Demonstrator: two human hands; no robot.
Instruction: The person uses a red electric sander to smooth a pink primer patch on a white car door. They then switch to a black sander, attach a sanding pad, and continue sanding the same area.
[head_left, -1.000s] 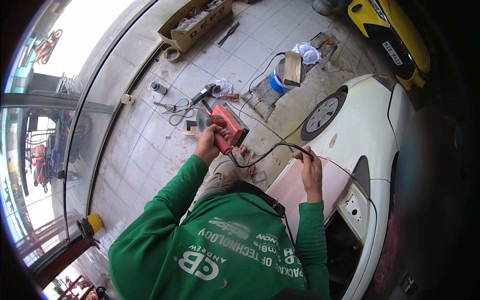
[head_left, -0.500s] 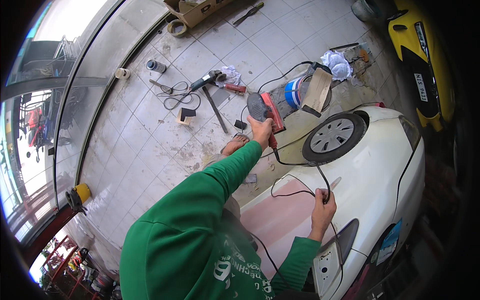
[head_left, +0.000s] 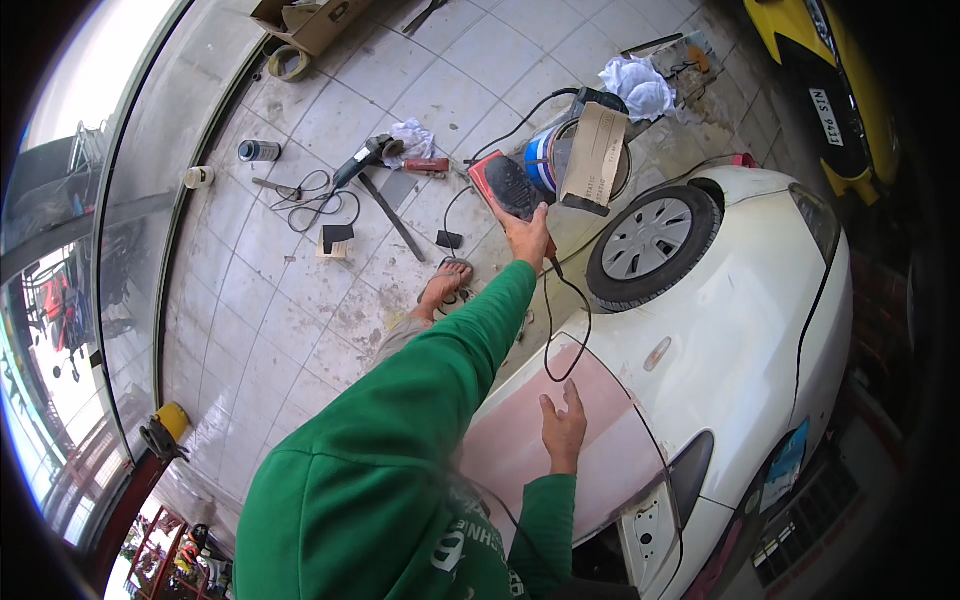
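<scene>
My left hand [head_left: 527,236], on an outstretched arm, grips a red and black power sander [head_left: 507,188] by its handle end. Beyond the sander stands a blue and white pail [head_left: 543,160] with a piece of cardboard [head_left: 597,152] across its top. A black cord [head_left: 588,318] drops from the sander and loops down toward my right hand [head_left: 565,430]. That hand is open, thumb and forefinger apart, over the pinkish sanded panel [head_left: 600,395] of a white car [head_left: 740,280]. The loop hangs just off its fingertips.
A grinder [head_left: 360,160], metal strip [head_left: 392,218], dark sanding block [head_left: 449,240] and blue can [head_left: 259,151] lie or stand on the tiles. White rags [head_left: 640,88] lie behind the pail. A yellow vehicle [head_left: 850,90] stands far right; glass doors [head_left: 150,230] line the left.
My right hand has let go of the cord and moved left, its fingers spreading. My left hand has turned the sander so its broad dark face shows. The whole view has shifted.
</scene>
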